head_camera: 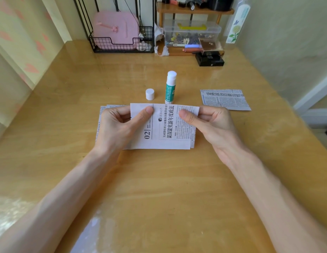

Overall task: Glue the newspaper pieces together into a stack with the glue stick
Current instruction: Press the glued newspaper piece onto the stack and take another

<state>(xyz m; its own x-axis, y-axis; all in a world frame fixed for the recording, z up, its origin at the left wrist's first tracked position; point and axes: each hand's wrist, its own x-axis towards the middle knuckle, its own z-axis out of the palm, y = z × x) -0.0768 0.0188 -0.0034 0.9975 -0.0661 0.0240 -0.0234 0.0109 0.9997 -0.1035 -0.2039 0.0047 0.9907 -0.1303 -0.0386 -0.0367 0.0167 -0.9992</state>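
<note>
The left hand (pixel 120 125) and the right hand (pixel 210 123) both hold the same newspaper piece (pixel 164 128). The left hand pinches its far left corner, with the thumb on top and the fingers curled under. The right hand pinches its far right corner the same way. The paper sits between the two hands, in the middle of the wooden table (pixel 159 189).

This piece is white with black print, a big "02" near the left side and a bold headline running sideways. Under it lies a stack of newspaper pieces (pixel 102 114). The edges of the stack peek out on the left and at the near right corner.

Just behind the held piece stands the glue stick (pixel 170 88). It is upright, green and white, with its white glue showing at the top. The far edge of the paper hides its bottom. Its white cap (pixel 149 94) stands just beside it on the left.

One more newspaper piece (pixel 225 99) lies flat on the table, well off to the right.

At the back of the table are a wire basket (pixel 122 46) with a pink case (pixel 116 28) in it, and a clear box (pixel 192 33).
</note>
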